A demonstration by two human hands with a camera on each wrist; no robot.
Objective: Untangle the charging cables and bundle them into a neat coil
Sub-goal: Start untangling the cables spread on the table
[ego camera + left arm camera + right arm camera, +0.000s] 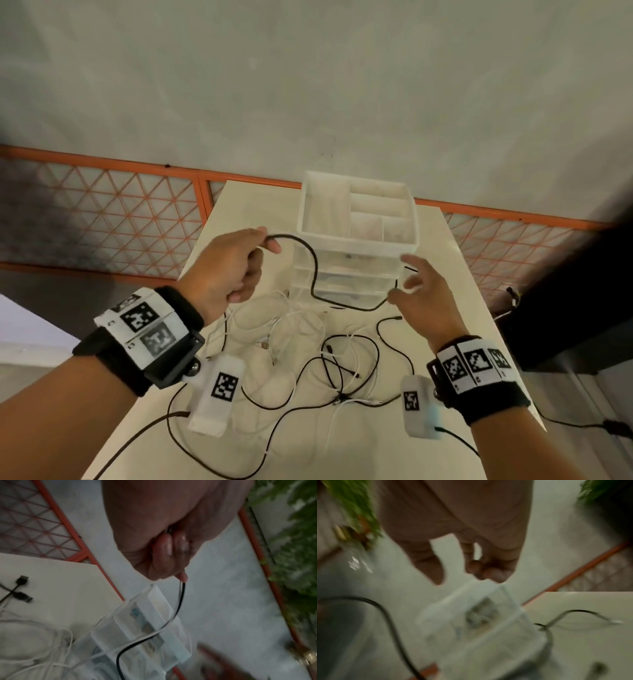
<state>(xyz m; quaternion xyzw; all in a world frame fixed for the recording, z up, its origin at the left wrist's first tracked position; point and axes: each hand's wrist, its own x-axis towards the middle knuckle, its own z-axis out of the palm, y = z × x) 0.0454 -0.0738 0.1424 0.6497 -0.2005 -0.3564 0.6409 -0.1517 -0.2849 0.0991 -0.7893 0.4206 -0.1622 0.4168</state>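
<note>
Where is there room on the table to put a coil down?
Bare table lies left of the organizer, behind the left hand. A narrower strip runs along the right edge beside the right hand. The middle is crowded with tangled cables.

Drawer unit stood at far centre of the tabletop. Tangle of cables lay on the tabletop near of the unit, spreading left and right. One cable ran raised from the left hand, left of the unit, across the unit's near face toward the right hand, right of the unit.
</note>
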